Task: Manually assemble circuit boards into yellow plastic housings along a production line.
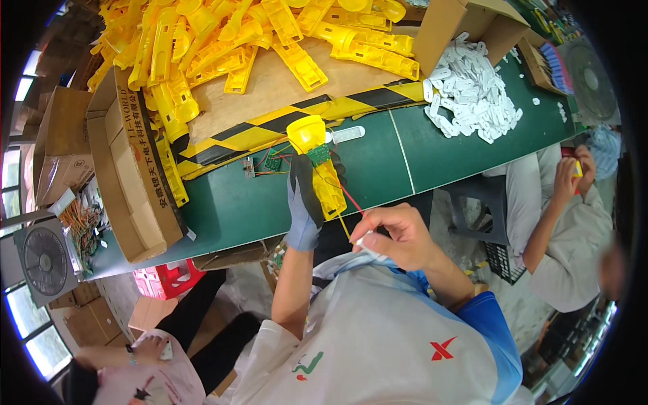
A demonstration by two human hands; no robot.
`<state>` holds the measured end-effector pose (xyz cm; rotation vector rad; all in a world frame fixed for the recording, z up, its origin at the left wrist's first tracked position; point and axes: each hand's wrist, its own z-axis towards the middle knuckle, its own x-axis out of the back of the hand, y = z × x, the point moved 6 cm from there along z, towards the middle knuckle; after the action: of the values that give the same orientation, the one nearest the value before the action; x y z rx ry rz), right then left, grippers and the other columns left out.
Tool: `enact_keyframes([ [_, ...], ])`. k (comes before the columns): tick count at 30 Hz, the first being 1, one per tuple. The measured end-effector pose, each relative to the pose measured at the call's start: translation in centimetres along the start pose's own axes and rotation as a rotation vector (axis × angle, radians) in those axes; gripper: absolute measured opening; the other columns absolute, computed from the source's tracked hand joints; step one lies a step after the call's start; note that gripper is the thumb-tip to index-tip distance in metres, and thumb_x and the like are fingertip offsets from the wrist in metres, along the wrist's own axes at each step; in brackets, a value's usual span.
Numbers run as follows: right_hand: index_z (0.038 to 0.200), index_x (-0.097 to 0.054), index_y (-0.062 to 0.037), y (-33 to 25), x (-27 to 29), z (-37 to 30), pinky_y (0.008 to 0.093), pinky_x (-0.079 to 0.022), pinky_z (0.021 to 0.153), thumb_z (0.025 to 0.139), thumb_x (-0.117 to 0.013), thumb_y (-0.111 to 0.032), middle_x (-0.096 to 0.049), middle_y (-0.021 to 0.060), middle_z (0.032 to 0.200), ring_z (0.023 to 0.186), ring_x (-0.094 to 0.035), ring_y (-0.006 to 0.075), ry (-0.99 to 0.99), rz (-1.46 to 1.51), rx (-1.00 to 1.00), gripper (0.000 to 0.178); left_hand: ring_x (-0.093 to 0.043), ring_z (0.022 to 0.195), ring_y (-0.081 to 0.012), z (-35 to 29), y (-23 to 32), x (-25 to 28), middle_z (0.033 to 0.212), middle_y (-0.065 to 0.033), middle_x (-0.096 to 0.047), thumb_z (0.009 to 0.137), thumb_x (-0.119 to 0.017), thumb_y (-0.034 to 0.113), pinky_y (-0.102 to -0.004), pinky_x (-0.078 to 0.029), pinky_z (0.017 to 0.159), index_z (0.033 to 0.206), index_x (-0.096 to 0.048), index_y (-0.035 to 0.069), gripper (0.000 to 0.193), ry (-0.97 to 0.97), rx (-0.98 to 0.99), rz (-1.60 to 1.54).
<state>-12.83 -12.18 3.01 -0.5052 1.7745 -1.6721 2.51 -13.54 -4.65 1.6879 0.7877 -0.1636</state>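
My left hand point(304, 209), in a grey and black glove, is closed around a yellow plastic housing point(329, 192) held over the table's near edge. A small green circuit board point(318, 155) sits against the housing, below its rounded top. From the housing, a red wire point(352, 200) and a yellow wire point(343, 226) stretch toward my bare right hand point(405, 236). Its thumb and forefinger pinch at the wire ends, by a small white piece point(368, 244) partly hidden by the fingers. Another green board point(273, 163) with thin wires lies left of the housing.
Yellow housings point(297, 64) are heaped behind a striped barrier point(283, 121). White plastic parts point(472, 94) spill from a cardboard box point(472, 30) at right. One white part point(348, 133) lies near the housing. An open carton point(128, 175) stands left. Other people sit on both sides.
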Motion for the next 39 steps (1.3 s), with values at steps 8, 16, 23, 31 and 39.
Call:
enact_keyframes([
  [8, 0.105, -0.073, -0.0047, -0.9, 4.1, 0.1, 0.0265, -0.051, 0.055, 0.087, -0.072, -0.020, -0.074, 0.0104, 0.082, 0.058, -0.065, 0.0140, 0.127, -0.631, -0.176, 0.024, -0.066, 0.075, -0.0244, -0.4, -0.5, 2.5, 0.094, -0.0100, -0.066, 0.097, -0.046, 0.056, -0.0350, -0.055, 0.062, 0.114, -0.057, 0.009, 0.052, -0.041, 0.088, -0.340],
  [16, 0.103, -0.072, -0.0049, -4.4, 13.6, 1.3, 0.0283, -0.050, 0.057, 0.087, -0.071, -0.018, -0.073, 0.0105, 0.081, 0.064, -0.067, 0.0176, 0.729, -0.860, 0.023, 0.021, -0.068, 0.078, -0.0248, -1.0, -1.1, 4.2, 0.095, -0.0113, -0.067, 0.100, -0.046, 0.049, -0.0374, -0.057, 0.067, 0.121, -0.054, 0.006, 0.048, 0.015, 0.060, -0.213],
  [23, 0.099, -0.072, -0.0060, -4.4, 20.8, -0.8, 0.0346, -0.051, 0.074, 0.079, -0.076, -0.016, -0.071, 0.0094, 0.093, 0.086, -0.067, 0.0258, 0.715, -1.284, -0.038, 0.023, -0.063, 0.077, -0.0213, -1.0, 0.0, 1.8, 0.093, -0.0091, -0.064, 0.102, -0.043, 0.048, -0.0327, -0.052, 0.064, 0.117, -0.053, 0.006, 0.045, 0.008, -0.064, 0.016],
  [31, 0.092, -0.074, -0.0037, -2.9, 20.3, 0.2, 0.0333, -0.049, 0.075, 0.080, -0.076, -0.015, -0.069, 0.0092, 0.092, 0.088, -0.064, 0.0257, 0.629, -1.287, 0.092, 0.016, -0.066, 0.076, -0.0214, -0.9, 0.0, 2.1, 0.093, -0.0105, -0.066, 0.102, -0.048, 0.042, -0.0333, -0.055, 0.065, 0.119, -0.051, 0.007, 0.039, 0.017, -0.037, 0.013],
  [39, 0.101, -0.071, -0.0007, -1.7, 12.3, 3.2, 0.0283, -0.049, 0.063, 0.091, -0.067, -0.013, -0.068, 0.0074, 0.081, 0.071, -0.065, 0.0158, 0.520, -0.577, 0.059, 0.016, -0.067, 0.071, -0.0196, -0.6, -1.4, 0.5, 0.091, -0.0105, -0.067, 0.102, -0.048, 0.040, -0.0323, -0.056, 0.062, 0.117, -0.054, 0.006, 0.038, -0.092, 0.183, -0.135],
])
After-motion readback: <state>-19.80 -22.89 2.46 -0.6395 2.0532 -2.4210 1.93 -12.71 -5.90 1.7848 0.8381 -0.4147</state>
